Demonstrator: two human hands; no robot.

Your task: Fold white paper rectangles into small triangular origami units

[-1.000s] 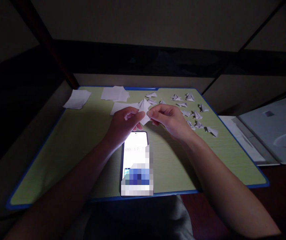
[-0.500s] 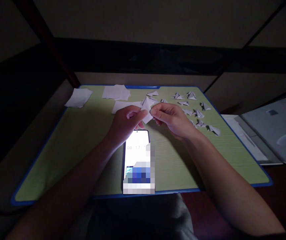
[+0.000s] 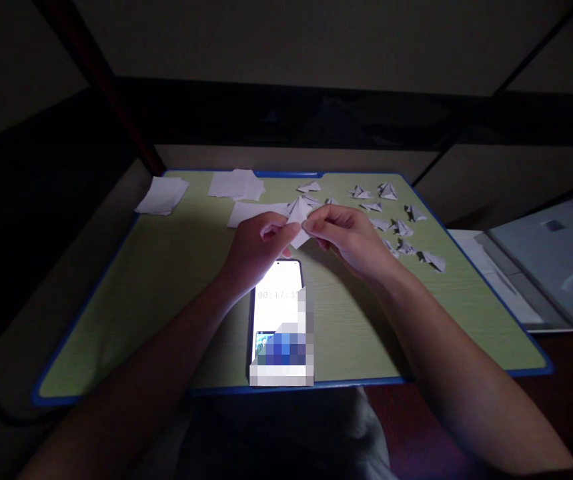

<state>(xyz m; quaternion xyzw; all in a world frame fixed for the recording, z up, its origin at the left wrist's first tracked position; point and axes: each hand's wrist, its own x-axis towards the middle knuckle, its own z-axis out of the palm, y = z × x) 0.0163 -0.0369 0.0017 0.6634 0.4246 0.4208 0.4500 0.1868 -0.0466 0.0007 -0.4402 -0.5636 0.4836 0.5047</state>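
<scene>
A small piece of folded white paper, pointed at the top, is held up over the middle of the green table. My left hand pinches its left side, the thumb lying across the front. On the other side my right hand grips the paper's right edge between thumb and fingers. The fingers behind the paper are partly hidden. Just below the hands lies a phone with a bright screen showing a running timer; part of the screen is blurred out.
Several folded paper pieces are scattered over the right back of the green table. Loose white sheets lie at the back, with another paper stack at the left corner. A pale box-like object stands beyond the right edge.
Both hands keep their hold on the folded paper, with the thumbs shifting only slightly. The whole view has moved a little, and the phone's timer digits differ.
</scene>
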